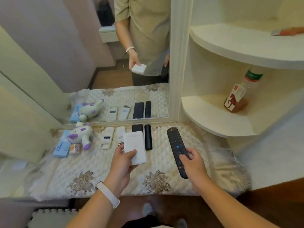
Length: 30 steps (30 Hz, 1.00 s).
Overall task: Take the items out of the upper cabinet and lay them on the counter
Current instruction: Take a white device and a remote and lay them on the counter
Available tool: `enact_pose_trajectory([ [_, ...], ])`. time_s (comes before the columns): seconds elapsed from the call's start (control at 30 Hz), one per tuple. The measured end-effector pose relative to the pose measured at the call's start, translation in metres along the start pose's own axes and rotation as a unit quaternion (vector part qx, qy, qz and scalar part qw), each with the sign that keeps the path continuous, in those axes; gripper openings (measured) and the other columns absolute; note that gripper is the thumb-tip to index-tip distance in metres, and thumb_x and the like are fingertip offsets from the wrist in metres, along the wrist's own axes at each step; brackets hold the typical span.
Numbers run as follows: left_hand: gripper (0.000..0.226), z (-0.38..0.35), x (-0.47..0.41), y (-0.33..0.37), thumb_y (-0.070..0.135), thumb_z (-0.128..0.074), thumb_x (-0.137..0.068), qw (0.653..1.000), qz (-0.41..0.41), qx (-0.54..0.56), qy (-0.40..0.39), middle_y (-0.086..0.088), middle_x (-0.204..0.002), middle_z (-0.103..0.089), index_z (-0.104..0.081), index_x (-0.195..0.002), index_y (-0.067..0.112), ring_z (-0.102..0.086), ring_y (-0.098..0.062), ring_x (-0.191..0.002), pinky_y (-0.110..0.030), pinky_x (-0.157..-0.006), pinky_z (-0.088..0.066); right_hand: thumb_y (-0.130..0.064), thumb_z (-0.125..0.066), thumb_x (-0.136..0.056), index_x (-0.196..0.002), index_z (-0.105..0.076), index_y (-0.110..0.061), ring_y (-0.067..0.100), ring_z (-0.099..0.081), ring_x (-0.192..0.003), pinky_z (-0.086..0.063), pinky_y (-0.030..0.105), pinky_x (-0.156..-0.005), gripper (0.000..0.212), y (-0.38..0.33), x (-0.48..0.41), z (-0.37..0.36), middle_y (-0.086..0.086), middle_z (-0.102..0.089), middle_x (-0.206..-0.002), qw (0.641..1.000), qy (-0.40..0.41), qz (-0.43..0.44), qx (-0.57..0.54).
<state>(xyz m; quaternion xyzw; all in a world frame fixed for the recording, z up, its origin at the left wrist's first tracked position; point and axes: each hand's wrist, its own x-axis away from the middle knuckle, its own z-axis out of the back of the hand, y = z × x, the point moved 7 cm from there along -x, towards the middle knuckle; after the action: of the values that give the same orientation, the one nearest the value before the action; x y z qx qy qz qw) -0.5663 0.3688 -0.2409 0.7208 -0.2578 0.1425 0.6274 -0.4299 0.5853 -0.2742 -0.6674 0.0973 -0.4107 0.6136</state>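
Observation:
My left hand [122, 163] grips a flat white rectangular box [135, 146] above the quilted counter cover [92, 171]. My right hand [193, 163] holds a long black remote [176, 146] by its lower end, tilted, above the cover's right part. Laid in a row at the back of the counter are two white remotes [107, 137], a black remote [148, 137] and a second black one partly hidden behind the white box. At the left lie a white-and-purple toy gun [80, 134], a blue packet [61, 148] and a small pink pack [75, 149].
A mirror [98, 63] stands behind the counter and reflects the person and the items. Curved corner shelves [230, 45] rise at the right; the lower one holds a bottle of amber drink [237, 96], the upper one an orange object [291, 31] at its edge.

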Motion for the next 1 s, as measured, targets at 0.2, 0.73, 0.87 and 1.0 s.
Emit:
enact_pose_trajectory([
  [0.2, 0.034, -0.017, -0.049, -0.013, 0.0, -0.057, -0.088, 0.999, 0.038, -0.006, -0.006, -0.009, -0.115, -0.061, -0.051, -0.118, 0.014, -0.061, -0.028, -0.095, -0.035, -0.062, -0.051, -0.012, -0.058, -0.094, -0.116, -0.056, -0.018, 0.02, -0.07, -0.083, -0.052, 0.031, -0.064, 0.023, 0.012, -0.047, -0.021, 0.001, -0.069, -0.104, 0.999, 0.011, -0.047, 0.013],
  [0.73, 0.032, -0.084, -0.189, -0.063, 0.004, -0.053, -0.091, 0.976, 0.158, -0.128, -0.08, -0.005, -0.109, -0.06, -0.049, -0.118, 0.02, -0.06, -0.025, -0.097, -0.048, -0.084, -0.056, -0.011, -0.058, -0.094, -0.11, -0.057, -0.013, 0.019, -0.068, -0.084, -0.049, 0.027, -0.064, 0.017, 0.023, -0.154, -0.051, 0.003, -0.069, -0.1, 0.98, 0.087, -0.141, 0.107],
  [0.87, 0.037, -0.095, -0.204, -0.074, 0.0, -0.052, -0.09, 0.972, 0.168, -0.135, -0.094, -0.007, -0.112, -0.061, -0.05, -0.121, 0.019, -0.061, -0.025, -0.099, -0.047, -0.086, -0.055, -0.013, -0.059, -0.094, -0.106, -0.057, -0.015, 0.018, -0.067, -0.089, -0.049, 0.029, -0.073, 0.012, 0.032, -0.17, -0.062, 0.004, -0.069, -0.103, 0.978, 0.086, -0.139, 0.132],
  [1.0, 0.041, -0.101, -0.202, -0.08, -0.006, -0.043, -0.088, 0.965, 0.166, -0.163, -0.118, 0.0, -0.102, -0.061, -0.05, -0.122, 0.016, -0.06, -0.015, -0.09, -0.032, -0.074, -0.054, -0.017, -0.056, -0.095, -0.106, -0.056, -0.021, 0.015, -0.065, -0.089, -0.05, 0.031, -0.078, 0.012, 0.037, -0.174, -0.061, -0.001, -0.067, -0.101, 0.969, 0.085, -0.133, 0.19],
])
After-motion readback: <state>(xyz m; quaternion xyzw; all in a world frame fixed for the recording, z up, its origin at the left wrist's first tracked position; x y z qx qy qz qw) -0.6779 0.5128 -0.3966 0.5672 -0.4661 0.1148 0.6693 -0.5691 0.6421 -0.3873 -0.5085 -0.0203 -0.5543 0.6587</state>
